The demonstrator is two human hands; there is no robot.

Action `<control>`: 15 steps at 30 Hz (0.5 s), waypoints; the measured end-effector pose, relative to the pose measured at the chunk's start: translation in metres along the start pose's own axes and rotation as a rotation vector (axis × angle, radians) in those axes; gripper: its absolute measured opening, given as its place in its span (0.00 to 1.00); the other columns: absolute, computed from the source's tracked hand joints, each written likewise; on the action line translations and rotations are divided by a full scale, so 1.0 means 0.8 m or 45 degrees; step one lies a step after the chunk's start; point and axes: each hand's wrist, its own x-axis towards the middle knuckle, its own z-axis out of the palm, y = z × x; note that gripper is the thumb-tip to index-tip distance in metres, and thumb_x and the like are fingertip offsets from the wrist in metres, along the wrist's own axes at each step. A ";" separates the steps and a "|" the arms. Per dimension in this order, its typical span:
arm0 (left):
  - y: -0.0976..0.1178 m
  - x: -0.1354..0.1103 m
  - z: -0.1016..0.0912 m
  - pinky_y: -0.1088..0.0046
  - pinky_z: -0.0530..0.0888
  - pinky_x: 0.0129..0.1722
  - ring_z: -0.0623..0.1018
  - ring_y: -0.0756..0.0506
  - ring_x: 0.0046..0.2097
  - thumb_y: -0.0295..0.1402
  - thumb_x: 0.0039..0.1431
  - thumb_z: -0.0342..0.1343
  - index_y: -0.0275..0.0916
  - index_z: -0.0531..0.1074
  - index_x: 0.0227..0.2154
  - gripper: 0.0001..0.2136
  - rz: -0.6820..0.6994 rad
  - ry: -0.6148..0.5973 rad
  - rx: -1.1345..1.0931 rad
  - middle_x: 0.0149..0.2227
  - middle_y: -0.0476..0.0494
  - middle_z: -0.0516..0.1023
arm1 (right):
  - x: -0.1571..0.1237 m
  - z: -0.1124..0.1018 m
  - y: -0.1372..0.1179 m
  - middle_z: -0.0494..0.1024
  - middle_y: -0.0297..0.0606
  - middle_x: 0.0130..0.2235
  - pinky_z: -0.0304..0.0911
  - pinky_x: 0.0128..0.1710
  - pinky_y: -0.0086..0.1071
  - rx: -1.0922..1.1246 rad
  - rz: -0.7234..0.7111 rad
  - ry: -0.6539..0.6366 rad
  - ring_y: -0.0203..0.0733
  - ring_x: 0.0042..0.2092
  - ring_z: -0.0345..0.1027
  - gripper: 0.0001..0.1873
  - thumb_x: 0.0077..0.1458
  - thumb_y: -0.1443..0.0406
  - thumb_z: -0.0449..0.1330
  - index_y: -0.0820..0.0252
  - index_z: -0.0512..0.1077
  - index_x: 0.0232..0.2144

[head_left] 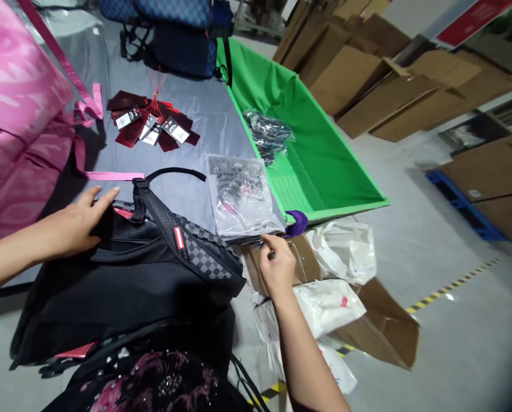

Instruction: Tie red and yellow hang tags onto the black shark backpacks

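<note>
A black backpack (144, 286) with a grey checkered strap panel leans against the table edge in front of me. My left hand (73, 226) rests on its top edge, fingers spread. To the right, my right hand (278, 266) is closed, with a small dark thing showing between its fingers; what it is I cannot make out. Just beyond that hand lies a stack of clear plastic bags (242, 197) at the table corner. A fan of dark red tags (153, 120) with white labels and red cords lies farther back on the grey tabletop (182, 157).
A pink backpack (19, 131) stands on the left, blue checkered bags (178, 46) at the back. A green fabric bin (324, 143) holding plastic-wrapped items (268, 134) adjoins the table. White plastic bags (328, 306) and an open carton (384, 326) lie on the floor at right.
</note>
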 end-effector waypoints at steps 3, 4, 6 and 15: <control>0.003 0.003 0.000 0.54 0.72 0.55 0.68 0.26 0.63 0.26 0.53 0.51 0.45 0.34 0.71 0.46 -0.021 0.011 -0.020 0.71 0.26 0.42 | 0.031 0.049 0.036 0.78 0.49 0.41 0.67 0.38 0.33 -0.535 -0.008 -0.461 0.44 0.37 0.74 0.20 0.61 0.67 0.50 0.65 0.76 0.49; 0.005 0.003 0.000 0.54 0.72 0.55 0.67 0.26 0.63 0.26 0.53 0.52 0.47 0.35 0.71 0.46 -0.019 0.028 -0.034 0.72 0.28 0.42 | 0.046 0.065 0.035 0.78 0.50 0.40 0.66 0.38 0.33 -0.631 -0.042 -0.571 0.45 0.37 0.74 0.20 0.63 0.65 0.50 0.64 0.76 0.51; 0.007 0.002 -0.001 0.53 0.72 0.56 0.67 0.27 0.64 0.26 0.52 0.53 0.49 0.34 0.71 0.47 -0.010 0.059 -0.047 0.72 0.32 0.42 | 0.079 0.091 0.023 0.78 0.51 0.41 0.66 0.39 0.34 -0.690 -0.144 -0.631 0.47 0.39 0.75 0.22 0.67 0.61 0.49 0.63 0.72 0.56; 0.023 -0.001 -0.019 0.56 0.72 0.55 0.67 0.29 0.64 0.27 0.56 0.49 0.42 0.35 0.71 0.42 -0.017 -0.029 0.033 0.70 0.25 0.45 | 0.156 0.146 -0.009 0.65 0.53 0.63 0.63 0.56 0.45 -0.486 -0.263 -0.562 0.57 0.60 0.63 0.27 0.66 0.55 0.53 0.58 0.64 0.64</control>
